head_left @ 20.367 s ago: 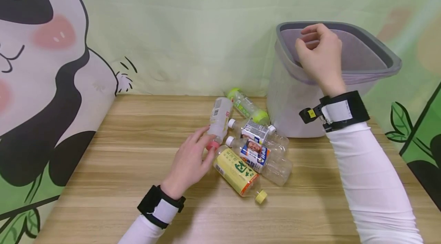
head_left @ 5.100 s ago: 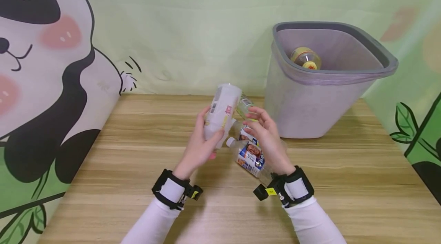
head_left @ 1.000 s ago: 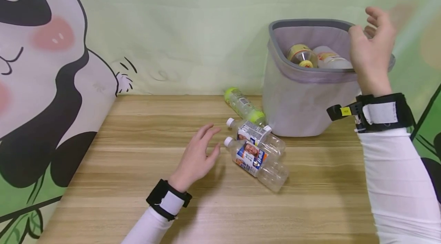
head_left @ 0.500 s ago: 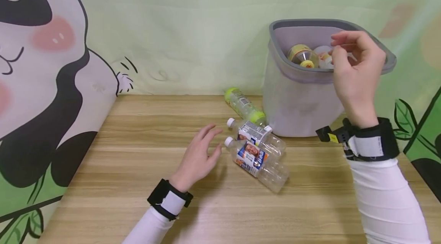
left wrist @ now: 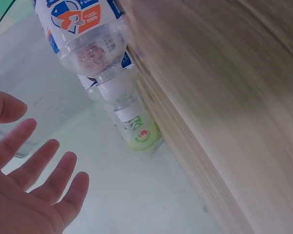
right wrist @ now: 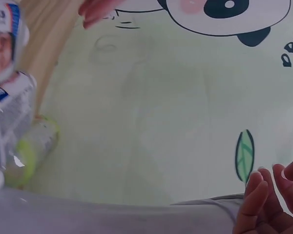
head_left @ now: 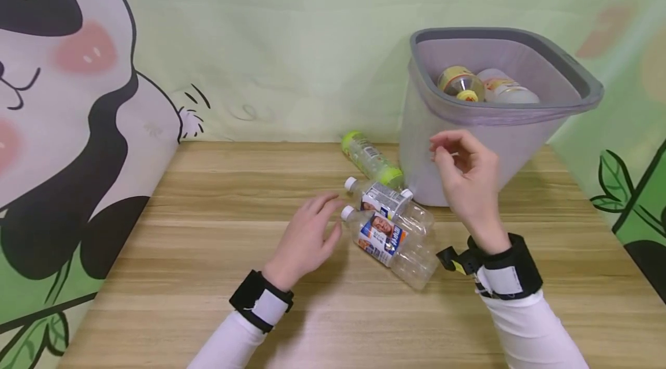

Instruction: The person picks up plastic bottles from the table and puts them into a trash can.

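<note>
My left hand (head_left: pixel 307 239), fingers spread and holding nothing, is beside the white cap of the front clear plastic bottle (head_left: pixel 382 236), which has a blue and orange label. A second clear bottle (head_left: pixel 387 201) lies right behind it, and a green-ended bottle (head_left: pixel 370 158) lies farther back, near the bin. In front of the bin (head_left: pixel 507 111), my right hand (head_left: pixel 470 181) hangs with loosely bent fingers and nothing between them. Inside the bin are a yellow-capped bottle (head_left: pixel 460 82) and a whitish bottle (head_left: pixel 504 87). The left wrist view shows open fingers (left wrist: pixel 61 178) apart from the bottles.
The wood-grain table (head_left: pixel 218 230) runs back to a green cloth backdrop (head_left: pixel 270 68) with a printed panda (head_left: pixel 111 120) at the left. The bin stands at the table's back right, its grey rim (head_left: pixel 588 88) well above the bottles.
The yellow-capped and whitish bottles, on the table 20.4 s ago, are now in the bin. Over the last second, my right hand has come down and left from the bin's right side.
</note>
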The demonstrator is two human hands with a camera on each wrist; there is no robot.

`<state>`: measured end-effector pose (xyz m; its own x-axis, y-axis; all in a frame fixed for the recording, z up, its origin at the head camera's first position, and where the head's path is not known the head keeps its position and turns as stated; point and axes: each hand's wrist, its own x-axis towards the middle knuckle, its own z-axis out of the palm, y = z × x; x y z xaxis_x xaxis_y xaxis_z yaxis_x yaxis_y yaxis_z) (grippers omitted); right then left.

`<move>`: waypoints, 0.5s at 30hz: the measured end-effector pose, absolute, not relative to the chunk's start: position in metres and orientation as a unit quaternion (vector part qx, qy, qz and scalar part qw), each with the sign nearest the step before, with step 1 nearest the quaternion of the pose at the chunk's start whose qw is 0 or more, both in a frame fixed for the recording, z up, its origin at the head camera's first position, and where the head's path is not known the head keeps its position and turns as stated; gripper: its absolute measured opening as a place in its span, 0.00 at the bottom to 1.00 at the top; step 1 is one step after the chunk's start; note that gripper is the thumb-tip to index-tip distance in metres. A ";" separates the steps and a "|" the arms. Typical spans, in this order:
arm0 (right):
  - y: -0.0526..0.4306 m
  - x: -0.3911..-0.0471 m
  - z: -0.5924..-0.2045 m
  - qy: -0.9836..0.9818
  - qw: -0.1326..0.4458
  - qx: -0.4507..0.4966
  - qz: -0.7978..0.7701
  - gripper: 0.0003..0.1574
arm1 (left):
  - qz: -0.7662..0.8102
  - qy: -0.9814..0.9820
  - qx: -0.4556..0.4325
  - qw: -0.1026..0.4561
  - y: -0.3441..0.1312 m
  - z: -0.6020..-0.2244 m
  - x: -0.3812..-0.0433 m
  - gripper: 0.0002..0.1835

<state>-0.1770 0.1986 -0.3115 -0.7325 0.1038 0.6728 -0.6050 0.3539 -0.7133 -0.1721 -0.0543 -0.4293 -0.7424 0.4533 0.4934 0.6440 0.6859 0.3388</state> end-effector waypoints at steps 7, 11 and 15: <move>0.197 -0.173 -0.339 -0.769 0.249 0.142 0.571 0.11 | -0.218 -0.894 -0.353 0.168 -0.049 -0.429 -0.172 0.24; 0.197 -0.170 -0.348 -0.768 0.228 0.126 0.585 0.11 | -0.191 -0.892 -0.381 0.149 -0.044 -0.427 -0.172 0.28; 0.198 -0.168 -0.356 -0.767 0.212 0.110 0.595 0.11 | -0.167 -0.888 -0.405 0.143 -0.039 -0.425 -0.172 0.29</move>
